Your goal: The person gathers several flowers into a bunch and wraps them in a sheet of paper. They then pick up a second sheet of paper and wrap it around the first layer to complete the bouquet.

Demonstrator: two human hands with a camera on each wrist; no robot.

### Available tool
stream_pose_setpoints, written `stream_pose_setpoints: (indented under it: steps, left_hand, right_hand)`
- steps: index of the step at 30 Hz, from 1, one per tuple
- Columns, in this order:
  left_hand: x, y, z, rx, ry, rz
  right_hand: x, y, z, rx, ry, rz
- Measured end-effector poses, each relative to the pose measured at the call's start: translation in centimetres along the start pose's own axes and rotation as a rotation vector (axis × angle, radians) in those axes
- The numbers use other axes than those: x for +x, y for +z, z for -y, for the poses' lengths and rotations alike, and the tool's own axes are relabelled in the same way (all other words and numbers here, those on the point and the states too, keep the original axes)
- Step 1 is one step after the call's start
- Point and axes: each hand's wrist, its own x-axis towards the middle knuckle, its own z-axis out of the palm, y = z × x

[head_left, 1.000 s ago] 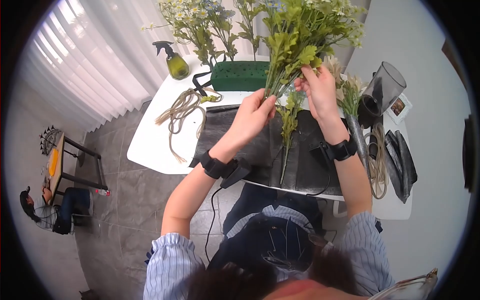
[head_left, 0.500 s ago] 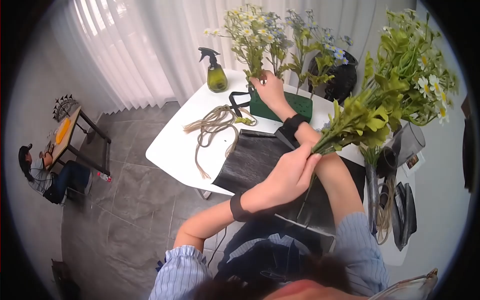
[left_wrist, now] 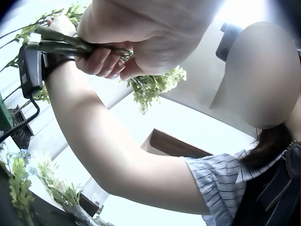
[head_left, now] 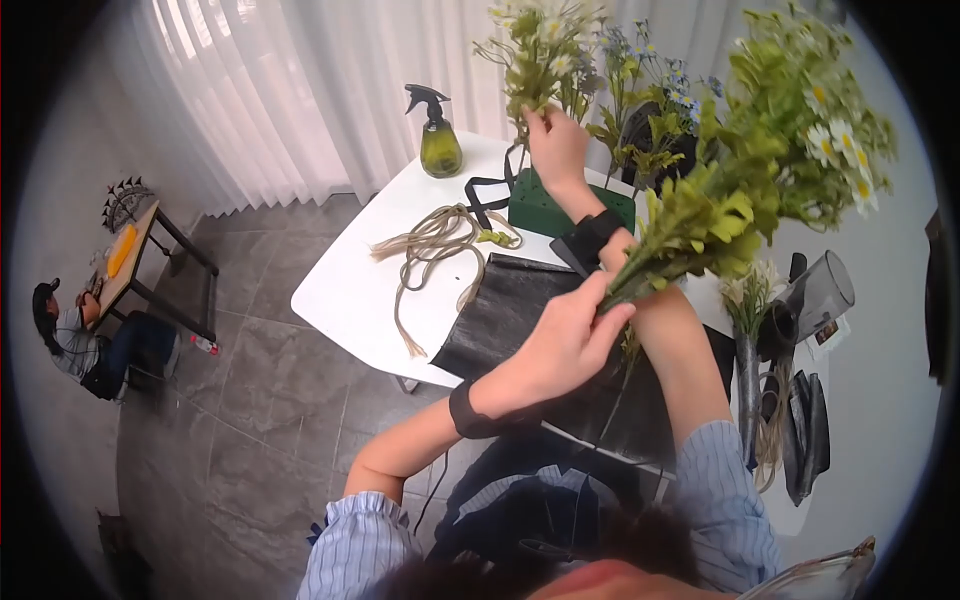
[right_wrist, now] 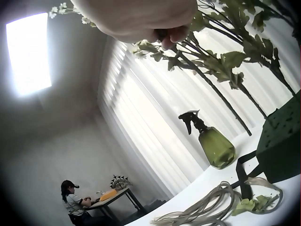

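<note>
my left hand [head_left: 560, 345] is clamped round the bouquet [head_left: 760, 170] stems, held up over the table [head_left: 350, 290]; right hand [head_left: 555, 145] pinches a daisy stem [head_left: 535, 60] above the foam block [head_left: 545, 210]; I'd lift straight up so nothing snags

My left hand [head_left: 565, 335] stays low, fingers curled tight; my right hand [head_left: 556, 145] reaches far forward, fingers pinched.

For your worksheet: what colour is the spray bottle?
Olive green spray bottle, black trigger; clearest in the right wrist view.
</note>
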Motion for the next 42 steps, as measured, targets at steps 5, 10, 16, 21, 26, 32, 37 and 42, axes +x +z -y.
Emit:
stream_pose_setpoints:
  steps: [5,10,16,21,26,32,37,42]
  left_hand:
    - [1.2,-1.4,-0.6,-0.015,0.042,-0.039]
    - [3.2,-2.0,-2.5,-0.132,-0.033,-0.108]
    - [5.2,-0.2,-0.8,-0.368,-0.284,0.066]
    - [5.4,2.3,0.4,-0.497,-0.438,0.161]
    - [5.3,2.9,0.4,-0.537,-0.527,0.220]
    - [4.2,3.6,1.2,-0.485,-0.515,0.204]
    - [1.9,3.6,3.6,-0.447,-0.468,0.175]
    - [-0.6,4.2,4.0,-0.381,-0.522,0.048]
  right_hand:
    - [-2.4,-5.4,-4.2,0.330,0.068,0.030]
    - [-5.0,-15.5,1.5,0.411,0.455,0.070]
    - [-6.4,-22.9,2.4,0.618,0.575,0.168]
    - [-7.3,-23.9,2.8,0.658,0.579,0.108]
    - [-7.4,-24.4,2.2,0.548,0.481,0.085]
    - [-8.8,-23.3,2.1,0.535,0.495,0.054]
    - [-11.1,-21.4,1.4,0.641,0.584,0.031]
    - [-13.7,-21.4,1.5,0.663,0.657,0.147]
